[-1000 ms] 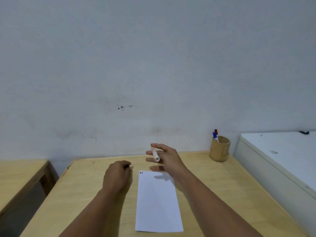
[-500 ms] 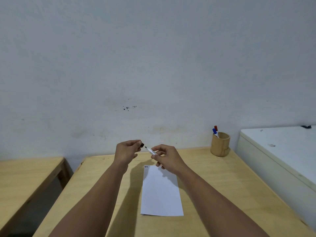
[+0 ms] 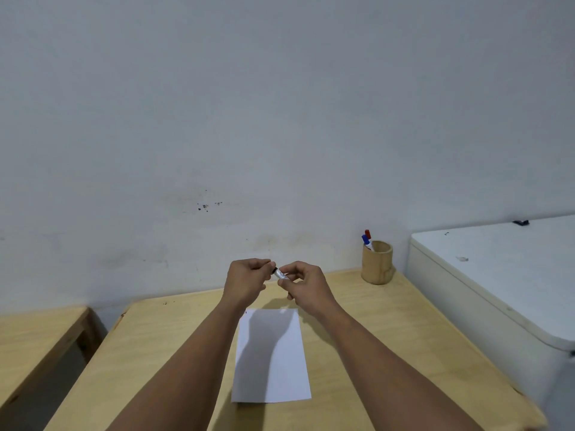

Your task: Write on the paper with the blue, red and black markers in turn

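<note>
Both my hands are raised above the far end of the white paper (image 3: 273, 362), which lies flat on the wooden table (image 3: 389, 337). My right hand (image 3: 306, 284) grips the white barrel of the black marker (image 3: 280, 274). My left hand (image 3: 245, 279) pinches its black cap (image 3: 274, 270), which sits at the marker's tip end. Small dark marks show at the paper's far left corner. The blue marker (image 3: 366, 241) and red marker (image 3: 368, 234) stand in a bamboo cup (image 3: 377, 262) at the table's far right.
A white chest-like cabinet (image 3: 497, 275) stands right of the table, with a small dark object (image 3: 520, 222) on its far edge. A second wooden table (image 3: 34, 337) sits to the left across a gap. A pale wall rises behind.
Both hands lifted off the table and came together. The cap in my left hand, apart from the marker tip half a second ago, now meets the marker in my right hand.
</note>
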